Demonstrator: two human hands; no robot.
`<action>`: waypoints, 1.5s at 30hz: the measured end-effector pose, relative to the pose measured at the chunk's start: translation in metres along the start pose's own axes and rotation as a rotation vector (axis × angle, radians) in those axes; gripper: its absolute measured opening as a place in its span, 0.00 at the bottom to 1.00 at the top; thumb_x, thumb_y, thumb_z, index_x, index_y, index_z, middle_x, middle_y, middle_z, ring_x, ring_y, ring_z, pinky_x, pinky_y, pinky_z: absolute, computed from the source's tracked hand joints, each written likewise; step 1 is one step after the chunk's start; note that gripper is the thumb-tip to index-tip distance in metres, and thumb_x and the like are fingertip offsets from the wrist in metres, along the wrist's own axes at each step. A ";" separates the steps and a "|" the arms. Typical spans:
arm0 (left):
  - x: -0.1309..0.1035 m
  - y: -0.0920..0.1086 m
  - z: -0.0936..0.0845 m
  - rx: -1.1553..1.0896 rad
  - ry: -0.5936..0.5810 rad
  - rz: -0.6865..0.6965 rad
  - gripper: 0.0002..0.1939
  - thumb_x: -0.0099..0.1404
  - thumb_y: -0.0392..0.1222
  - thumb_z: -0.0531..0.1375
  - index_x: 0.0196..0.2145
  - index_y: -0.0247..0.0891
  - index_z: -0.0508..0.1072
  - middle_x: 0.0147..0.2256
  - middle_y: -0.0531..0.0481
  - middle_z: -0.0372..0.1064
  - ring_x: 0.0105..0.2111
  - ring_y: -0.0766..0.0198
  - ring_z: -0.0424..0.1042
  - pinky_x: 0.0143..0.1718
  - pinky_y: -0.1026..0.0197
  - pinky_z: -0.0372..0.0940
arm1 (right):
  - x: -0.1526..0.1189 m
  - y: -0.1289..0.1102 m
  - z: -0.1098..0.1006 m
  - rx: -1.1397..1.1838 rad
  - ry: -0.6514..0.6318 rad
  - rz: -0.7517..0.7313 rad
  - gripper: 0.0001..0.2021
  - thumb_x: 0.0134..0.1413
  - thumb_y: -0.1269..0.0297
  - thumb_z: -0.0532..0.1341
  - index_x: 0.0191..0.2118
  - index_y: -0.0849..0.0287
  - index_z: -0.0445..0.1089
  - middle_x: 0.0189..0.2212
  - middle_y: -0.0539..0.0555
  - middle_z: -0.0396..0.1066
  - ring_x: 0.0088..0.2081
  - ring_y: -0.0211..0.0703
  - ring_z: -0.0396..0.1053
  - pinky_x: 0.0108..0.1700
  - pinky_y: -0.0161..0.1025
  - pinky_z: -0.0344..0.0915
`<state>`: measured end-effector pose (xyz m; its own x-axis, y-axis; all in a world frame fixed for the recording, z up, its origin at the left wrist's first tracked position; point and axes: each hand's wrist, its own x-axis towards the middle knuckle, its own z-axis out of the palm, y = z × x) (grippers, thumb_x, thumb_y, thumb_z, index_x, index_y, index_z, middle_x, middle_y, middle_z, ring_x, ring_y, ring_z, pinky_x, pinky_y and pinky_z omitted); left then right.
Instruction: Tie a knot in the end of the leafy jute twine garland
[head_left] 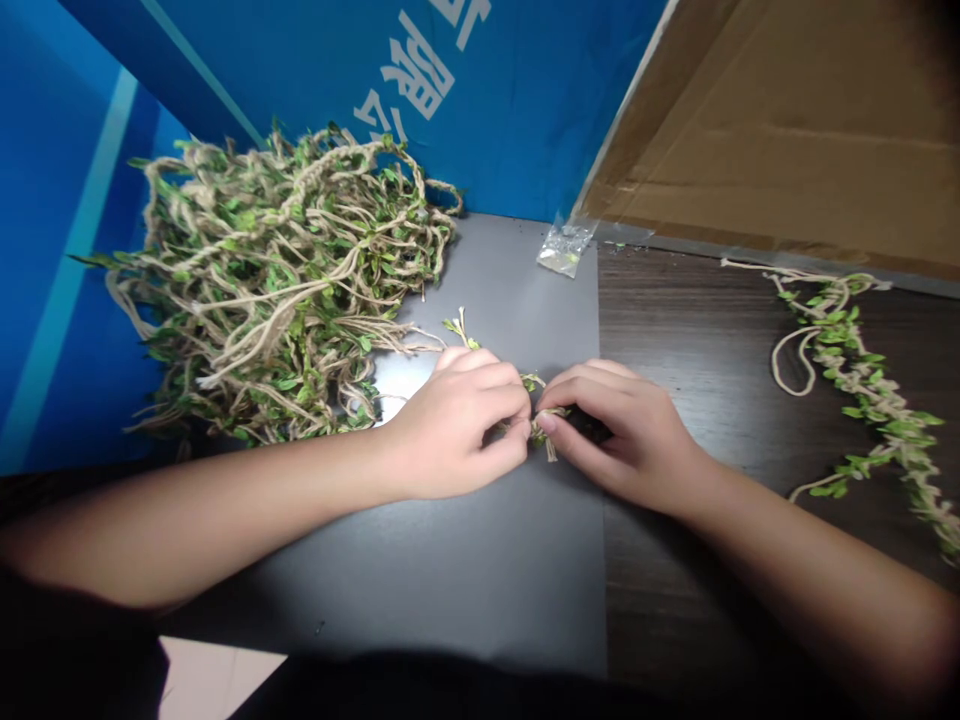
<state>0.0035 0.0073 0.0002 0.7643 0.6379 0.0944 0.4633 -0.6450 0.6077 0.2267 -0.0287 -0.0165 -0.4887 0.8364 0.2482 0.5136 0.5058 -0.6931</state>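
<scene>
Your left hand (476, 425) and right hand (634, 430), both pinched closed, grip a leafy cord (537, 432) at the dial's centre, apparently unfinished; whether the tangled heap (292, 285) at ten o'clock and the loose strand (876, 380) at three are done or waiting, I cannot tell.

"Where is light glaring?"
"It's glancing off the grey worktop (465, 570) near my left fingers (501, 402); my forearms (247, 505) are blurring toward the edges, and the right-hand corners are lying dark."
</scene>
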 end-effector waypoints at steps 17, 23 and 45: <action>0.001 0.000 0.000 0.010 -0.013 0.003 0.10 0.69 0.40 0.56 0.32 0.37 0.74 0.34 0.52 0.72 0.40 0.61 0.68 0.47 0.53 0.56 | 0.001 0.002 -0.001 -0.005 -0.034 -0.006 0.02 0.63 0.67 0.62 0.41 0.54 0.71 0.36 0.51 0.75 0.37 0.42 0.68 0.42 0.43 0.62; 0.001 -0.001 0.001 0.010 -0.010 0.005 0.10 0.69 0.40 0.56 0.32 0.37 0.74 0.34 0.52 0.72 0.40 0.60 0.68 0.47 0.53 0.56 | 0.002 0.002 -0.001 -0.003 -0.030 -0.006 0.02 0.63 0.67 0.62 0.41 0.55 0.71 0.36 0.50 0.75 0.37 0.41 0.68 0.43 0.43 0.62; -0.001 -0.002 0.001 0.025 -0.017 0.017 0.10 0.69 0.40 0.56 0.32 0.38 0.75 0.34 0.51 0.72 0.40 0.60 0.68 0.47 0.53 0.55 | 0.002 0.002 -0.001 -0.030 -0.082 -0.027 0.02 0.64 0.67 0.61 0.41 0.54 0.70 0.39 0.52 0.75 0.39 0.44 0.69 0.44 0.45 0.61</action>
<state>0.0026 0.0076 -0.0015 0.7794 0.6198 0.0915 0.4611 -0.6663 0.5860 0.2277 -0.0256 -0.0166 -0.5582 0.8029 0.2094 0.5200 0.5352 -0.6657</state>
